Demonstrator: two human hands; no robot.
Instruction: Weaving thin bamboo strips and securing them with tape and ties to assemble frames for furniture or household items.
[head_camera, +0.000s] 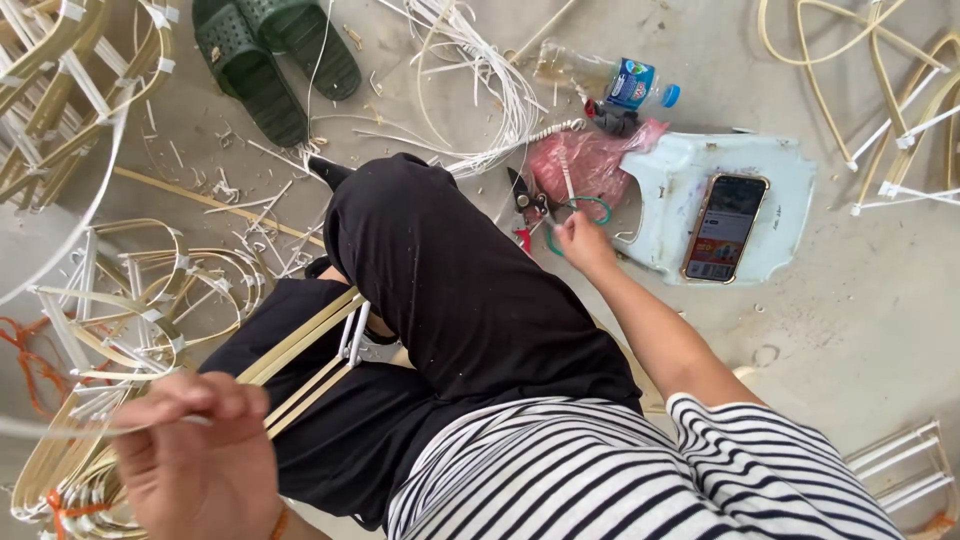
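Observation:
I sit on the floor in black trousers and a striped top. My left hand (195, 455), close to the camera at the lower left, pinches a thin white strip (60, 430) that runs off to the left. Cane rods bound with white strip (310, 345) lie across my lap. My right hand (582, 240) reaches out to the floor and holds a thin pale strip (566, 180) between its fingers, beside a green ring (590, 205) and a pair of cutters with red handles (524, 205).
An overturned pale blue plastic stool (690, 180) holds a phone (725, 228). Beside it lie a pink plastic bag (590, 160) and a water bottle (610, 78). Green sandals (265, 55) rest at the top. Bent cane frames (130, 290) surround me; loose white strips (480, 80) lie scattered.

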